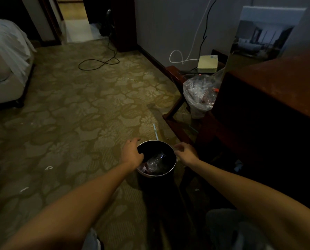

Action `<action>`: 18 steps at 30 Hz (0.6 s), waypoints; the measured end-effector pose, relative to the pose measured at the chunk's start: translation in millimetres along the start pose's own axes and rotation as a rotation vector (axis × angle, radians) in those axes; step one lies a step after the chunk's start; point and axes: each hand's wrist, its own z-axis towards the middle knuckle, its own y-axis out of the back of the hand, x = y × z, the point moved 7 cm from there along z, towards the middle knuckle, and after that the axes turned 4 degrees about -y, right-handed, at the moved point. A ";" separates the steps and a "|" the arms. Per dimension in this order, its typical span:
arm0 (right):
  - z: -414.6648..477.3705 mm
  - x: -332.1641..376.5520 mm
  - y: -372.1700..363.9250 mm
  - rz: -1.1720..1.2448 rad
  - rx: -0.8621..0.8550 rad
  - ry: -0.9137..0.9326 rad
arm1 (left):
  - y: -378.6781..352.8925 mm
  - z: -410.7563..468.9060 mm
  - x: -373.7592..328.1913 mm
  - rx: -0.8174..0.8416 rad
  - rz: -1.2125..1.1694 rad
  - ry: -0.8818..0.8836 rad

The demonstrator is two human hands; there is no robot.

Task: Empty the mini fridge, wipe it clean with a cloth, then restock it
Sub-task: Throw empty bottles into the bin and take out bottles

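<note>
The waste bin is sitting low in the middle of the view, between both forearms, just over the patterned carpet; its lower body is sinking into shadow, so whether it is resting on the floor or being lifted is not showing. It is looking round, dark inside, with a thin bright rim, its mouth facing up toward the camera and its long axis running roughly upright. A crushed clear plastic bottle is lying inside over some pinkish scraps too dim to name. The left hand is gripping the near-left rim, thumb dipping inside and fingers wrapping the outside. The right hand is grasping the right rim with curled fingers. A pale straw is lying on the carpet just beyond the bin. To the right, a dark wooden worktop is running off the frame edge, its underside lost in blackness. Beside it a clear rubbish bag is bulging, with a cream box behind. A bed is being cut off at far left.
</note>
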 end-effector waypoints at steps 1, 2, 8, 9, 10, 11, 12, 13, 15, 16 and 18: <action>-2.4 1.0 -0.3 0.004 0.008 0.005 | 1.5 -1.1 -1.3 0.005 0.014 -0.011; -5.6 2.2 -0.9 0.011 0.025 0.003 | 3.1 -2.6 -2.9 0.014 0.033 -0.022; -25.3 20.1 7.5 -0.081 0.093 0.083 | 17.3 -15.1 -14.9 0.064 0.111 -0.061; -28.8 23.6 10.5 -0.106 0.095 0.101 | 21.7 -17.6 -17.8 0.062 0.110 -0.064; -33.0 27.2 13.3 -0.132 0.101 0.113 | 26.7 -20.1 -21.2 0.059 0.109 -0.069; -37.4 31.5 16.5 -0.153 0.105 0.125 | 32.1 -23.0 -25.2 0.054 0.107 -0.077; -42.6 36.3 19.9 -0.172 0.109 0.133 | 38.1 -26.1 -29.5 0.044 0.105 -0.083; -48.4 41.9 24.3 -0.192 0.105 0.146 | 44.1 -29.1 -34.1 0.033 0.104 -0.089; -62.1 53.8 35.6 -0.215 0.073 0.171 | 55.8 -35.7 -44.7 0.021 0.104 -0.098; -69.5 59.7 42.0 -0.215 0.053 0.188 | 61.3 -39.9 -50.0 0.019 0.103 -0.099; -84.8 70.9 54.7 -0.218 0.026 0.225 | 72.4 -49.5 -61.5 0.018 0.094 -0.108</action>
